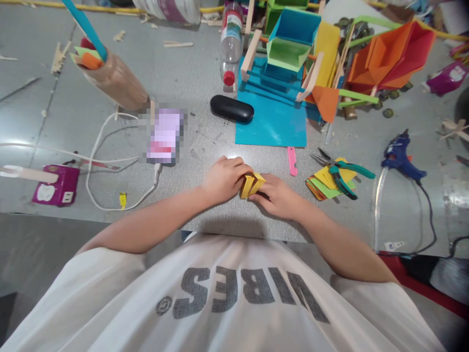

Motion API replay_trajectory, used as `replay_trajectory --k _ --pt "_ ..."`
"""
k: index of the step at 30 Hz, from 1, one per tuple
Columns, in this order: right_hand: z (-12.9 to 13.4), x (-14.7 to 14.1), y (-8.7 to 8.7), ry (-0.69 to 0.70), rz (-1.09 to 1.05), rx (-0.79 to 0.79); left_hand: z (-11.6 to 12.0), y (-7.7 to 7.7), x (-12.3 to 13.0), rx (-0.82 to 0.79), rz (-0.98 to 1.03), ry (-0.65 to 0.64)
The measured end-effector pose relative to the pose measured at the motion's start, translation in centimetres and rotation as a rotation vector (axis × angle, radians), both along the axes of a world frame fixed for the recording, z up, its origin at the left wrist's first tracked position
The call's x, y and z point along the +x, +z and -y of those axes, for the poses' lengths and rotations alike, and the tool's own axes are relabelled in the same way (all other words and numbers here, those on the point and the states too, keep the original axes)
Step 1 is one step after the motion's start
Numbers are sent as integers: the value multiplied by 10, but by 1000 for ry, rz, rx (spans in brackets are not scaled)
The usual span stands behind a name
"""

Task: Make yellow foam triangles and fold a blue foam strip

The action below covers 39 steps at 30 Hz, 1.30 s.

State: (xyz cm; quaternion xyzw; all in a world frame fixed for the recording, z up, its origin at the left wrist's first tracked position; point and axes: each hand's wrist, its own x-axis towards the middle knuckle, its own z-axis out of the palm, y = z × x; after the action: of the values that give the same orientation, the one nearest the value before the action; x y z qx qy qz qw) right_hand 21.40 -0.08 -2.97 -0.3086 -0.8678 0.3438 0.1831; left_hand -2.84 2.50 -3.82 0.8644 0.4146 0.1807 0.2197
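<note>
A small folded piece of yellow paper (250,186) is held between my two hands above the near edge of the grey table. My left hand (226,179) grips its left side, fingers bent and pressed together. On the other side, my right hand (278,196) pinches the paper between thumb and fingers. Its folds stand up like a little open box. Right of my right hand lies a stack of yellow, green and orange paper pieces (322,182), with green-handled pliers (339,172) on top. A pink cutter (292,161) lies just beyond my hands.
Beyond my hands are a black glasses case (232,108), blue paper sheet (271,132), plastic bottle (231,41) and folded-paper models (293,39). A phone (165,136) with a white cable lies left, near a brown holder (117,83). A blue glue gun (403,156) stands right.
</note>
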Motion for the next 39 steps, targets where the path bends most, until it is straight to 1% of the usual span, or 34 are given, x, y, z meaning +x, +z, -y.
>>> replay_trajectory --k 4,8,11,14,17,21,23,27,30,34,39 --pt "-2 -1 0 30 8 -24 -1 0 1 12 -25 0" --pt "-2 -2 1 43 25 -35 -2 0 2 11 3 4" --pt "-2 -2 2 39 24 -13 -3 0 4 -31 51 39" --pt "-1 -1 2 8 67 36 -3 1 5 -60 72 78" --pt "-1 0 2 -6 125 68 0 3 5 -13 28 77" --pt "-1 1 1 -1 115 68 3 3 4 83 -26 37" --pt "0 -1 -1 -6 101 76 3 2 4 59 -13 45" --pt "4 -9 -8 -77 93 109 1 2 6 -40 59 119" --pt "7 -13 -11 -109 89 128 0 3 7 -88 101 146" --pt "9 -16 -10 -131 102 123 -1 5 7 -131 131 140" --pt "9 -16 -9 -137 118 117 -5 6 7 -133 108 123"
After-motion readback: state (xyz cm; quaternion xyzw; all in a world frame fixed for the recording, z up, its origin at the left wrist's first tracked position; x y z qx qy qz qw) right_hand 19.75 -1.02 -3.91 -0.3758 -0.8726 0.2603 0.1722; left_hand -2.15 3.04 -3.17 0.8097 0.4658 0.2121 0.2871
